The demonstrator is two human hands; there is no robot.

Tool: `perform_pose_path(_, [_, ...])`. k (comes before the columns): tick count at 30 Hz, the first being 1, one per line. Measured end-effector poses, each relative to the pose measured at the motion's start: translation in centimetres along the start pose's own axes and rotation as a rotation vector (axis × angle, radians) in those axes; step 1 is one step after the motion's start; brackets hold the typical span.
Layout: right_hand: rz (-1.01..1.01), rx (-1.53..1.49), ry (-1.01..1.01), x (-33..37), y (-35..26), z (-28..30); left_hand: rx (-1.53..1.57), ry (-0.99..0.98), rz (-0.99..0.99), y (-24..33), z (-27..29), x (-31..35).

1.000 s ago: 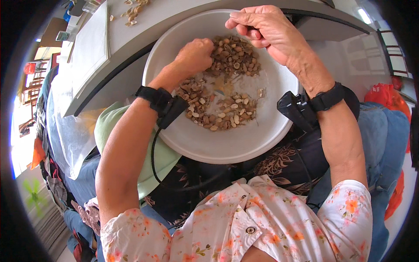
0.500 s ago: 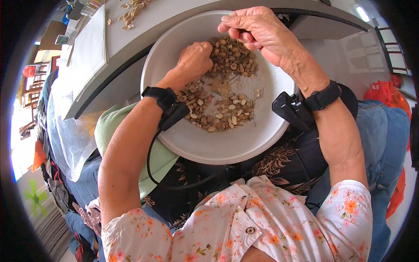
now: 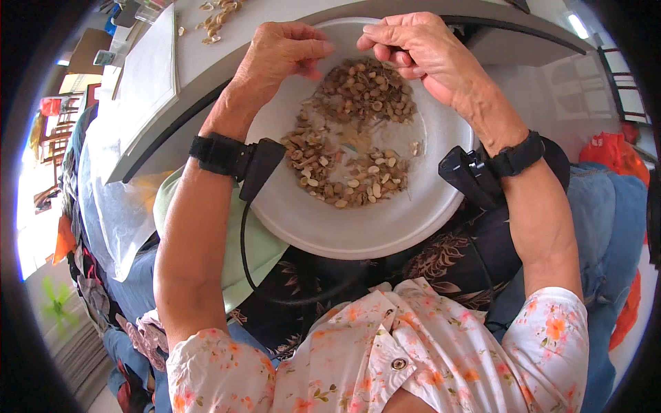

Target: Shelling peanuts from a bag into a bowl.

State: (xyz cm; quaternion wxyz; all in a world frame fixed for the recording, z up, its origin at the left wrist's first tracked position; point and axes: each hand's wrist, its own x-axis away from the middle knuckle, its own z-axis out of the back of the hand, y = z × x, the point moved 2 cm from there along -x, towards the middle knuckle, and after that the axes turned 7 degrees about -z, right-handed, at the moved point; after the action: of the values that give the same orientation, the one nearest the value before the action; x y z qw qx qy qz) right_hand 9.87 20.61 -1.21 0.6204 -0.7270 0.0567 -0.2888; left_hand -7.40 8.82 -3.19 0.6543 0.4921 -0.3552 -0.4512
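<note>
Nearest: floral shirt [image 3: 427, 344], then dark patterned trousers [image 3: 441, 258]. Large pale basin [image 3: 323, 237] is above lap, green cloth [image 3: 267, 253] just beside its left. Inside basin lie brown nuts and shells: looser group [image 3: 351, 177] in near part, darker heap [image 3: 365, 91] in far part. Near far rim, left hand [image 3: 284, 49] and right hand [image 3: 416, 54] are apart, fingers bent, thumbs close to forefingers; whether they pinch something, cannot tell. Beyond: grey table [image 3: 206, 62] with few shells [image 3: 219, 22].
</note>
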Motion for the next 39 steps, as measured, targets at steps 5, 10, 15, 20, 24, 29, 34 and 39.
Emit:
perform_pose_path(5, [-0.044,0.012,0.018,-0.3,0.6,-0.1,0.173,-0.030,-0.030,0.7,-0.1,0.7])
perform_pose_path(10, [-0.036,0.068,-0.009,0.4,0.1,-1.7,0.324,-0.006,-0.066,1.5,-0.4,1.7])
perform_pose_path(15, [-0.083,0.057,-0.042,0.5,-0.1,-2.4,0.388,-0.003,-0.049,1.9,-1.0,2.1])
perform_pose_path(20, [-0.026,0.061,-0.027,0.6,-0.1,-2.3,0.436,0.033,-0.076,2.4,-1.3,2.2])
perform_pose_path(24, [0.007,0.072,-0.019,0.6,-0.2,-2.5,0.442,0.012,-0.059,2.6,-1.1,2.4])
perform_pose_path(29, [0.117,0.089,0.071,0.7,-0.5,-2.5,0.469,0.040,-0.049,2.7,-1.1,2.3])
perform_pose_path(34, [0.172,0.186,0.109,1.1,-1.1,-2.8,0.441,0.019,-0.055,2.8,-1.3,2.5])
perform_pose_path(39, [0.208,0.250,0.136,1.0,-1.2,-2.8,0.440,0.026,-0.074,2.9,-1.6,2.6])
